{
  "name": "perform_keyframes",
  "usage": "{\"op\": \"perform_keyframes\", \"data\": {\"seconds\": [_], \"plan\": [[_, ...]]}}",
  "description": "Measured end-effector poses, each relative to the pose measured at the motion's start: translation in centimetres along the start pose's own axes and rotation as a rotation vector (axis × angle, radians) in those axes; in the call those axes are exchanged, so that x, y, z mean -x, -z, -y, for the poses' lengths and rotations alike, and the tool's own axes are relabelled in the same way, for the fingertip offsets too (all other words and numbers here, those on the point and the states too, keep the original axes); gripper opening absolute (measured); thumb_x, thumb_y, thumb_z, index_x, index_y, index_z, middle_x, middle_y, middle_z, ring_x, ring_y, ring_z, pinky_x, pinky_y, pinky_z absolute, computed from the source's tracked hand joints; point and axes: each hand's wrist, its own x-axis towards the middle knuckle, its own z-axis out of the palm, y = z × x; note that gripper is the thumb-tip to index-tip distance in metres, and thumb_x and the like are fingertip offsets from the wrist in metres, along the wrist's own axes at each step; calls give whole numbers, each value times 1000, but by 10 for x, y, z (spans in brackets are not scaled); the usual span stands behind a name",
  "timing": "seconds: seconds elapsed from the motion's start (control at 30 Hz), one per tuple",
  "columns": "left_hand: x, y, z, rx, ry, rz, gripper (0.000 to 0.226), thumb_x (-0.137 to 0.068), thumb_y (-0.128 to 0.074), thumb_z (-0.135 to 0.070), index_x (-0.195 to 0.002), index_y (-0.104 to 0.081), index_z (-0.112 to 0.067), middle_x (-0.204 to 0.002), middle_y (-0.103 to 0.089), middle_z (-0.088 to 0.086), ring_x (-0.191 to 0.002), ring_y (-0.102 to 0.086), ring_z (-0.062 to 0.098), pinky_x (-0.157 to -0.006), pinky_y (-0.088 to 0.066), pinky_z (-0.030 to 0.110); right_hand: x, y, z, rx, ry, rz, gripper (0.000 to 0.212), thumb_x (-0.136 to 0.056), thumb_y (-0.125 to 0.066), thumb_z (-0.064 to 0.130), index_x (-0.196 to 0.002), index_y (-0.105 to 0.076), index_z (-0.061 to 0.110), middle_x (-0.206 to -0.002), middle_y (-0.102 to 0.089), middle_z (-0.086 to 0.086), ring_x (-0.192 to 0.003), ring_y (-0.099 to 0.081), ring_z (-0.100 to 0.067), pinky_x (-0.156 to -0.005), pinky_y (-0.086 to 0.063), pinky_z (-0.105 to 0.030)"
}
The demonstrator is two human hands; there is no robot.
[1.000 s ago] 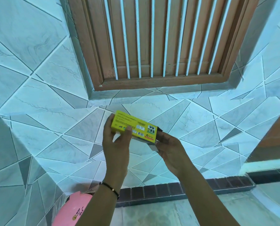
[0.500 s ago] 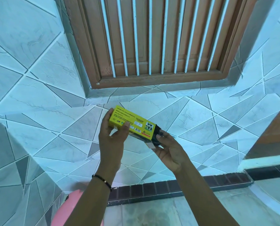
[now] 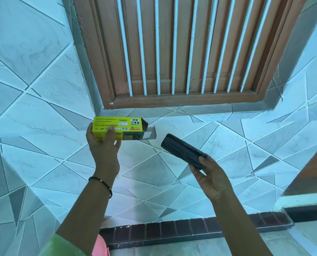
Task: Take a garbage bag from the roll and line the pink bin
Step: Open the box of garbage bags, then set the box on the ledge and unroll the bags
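A tiled wall (image 3: pixel 43 74) with a brown barred window (image 3: pixel 187 48) fills the view, and only a sliver of the pink bin (image 3: pixel 100 245) shows at the bottom edge, below the left forearm. The left hand (image 3: pixel 104 145) grips the yellow box (image 3: pixel 117 129) round its closed end, thumb on the front face, with the flap at the other end hanging open. The right hand (image 3: pixel 207 172) pinches the black roll (image 3: pixel 181 150) by its near end, so the roll juts up and left, well apart from the box. The roll looks light and tightly wound, firm as a cylinder, but the film is likely thin, slick and easily torn, so the loose outer edge is probably the place to take hold, peeling one bag off while the other hand steadies the core. Compared with half a second ago, the roll has come fully out of the box: then the hands were together at the box's open end with the roll just emerging, and now they have drawn apart and the box sits level instead of tilted.
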Motion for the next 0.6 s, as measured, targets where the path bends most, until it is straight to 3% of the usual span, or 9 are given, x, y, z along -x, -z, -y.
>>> {"op": "perform_keyframes", "data": {"seconds": [0.2, 0.37, 0.47, 0.6], "plan": [[-57, -33, 25, -29, 21, -29, 48, -88, -59, -6, -129, -39, -22, -107, -59, -3, -104, -58, 27, -76, -53, 35, -9, -12, 7, -11, 21, 19, 20, -83, -59, 0, -103, -58, 4, -102, -63, -11, -88, -66, -25, -76, -59, -32], [-104, -64, 45, -128, 37, -25, 51, -80, -66, -14, -124, -41, -19, -91, -61, -7, -80, -60, 20, -69, -51, 36, -11, -22, 7, -49, -21, 65, 32, -69, -64, 3, -101, -59, 5, -101, -65, -13, -78, -72, -24, -80, -57, -35], [-141, -67, 68, -349, 50, -30, 67, -64, -64, -39, -125, -39, -35, -105, -61, -3, -101, -63, 30, -92, -50, 50, -10, -26, 10, -8, -14, 67, 33, -71, -63, 2, -104, -58, 5, -99, -66, -12, -76, -72, -23, -82, -56, -36], [-140, -79, 61, -673, -25, -66, 70, -85, -60, -39, -144, -28, -19, -134, -50, 21, -124, -47, 36, -101, -39, 38, -10, -26, 15, -22, -9, 44, 29, -72, -62, 2, -100, -59, 4, -92, -70, -12, -74, -72, -24, -81, -56, -38]]}}
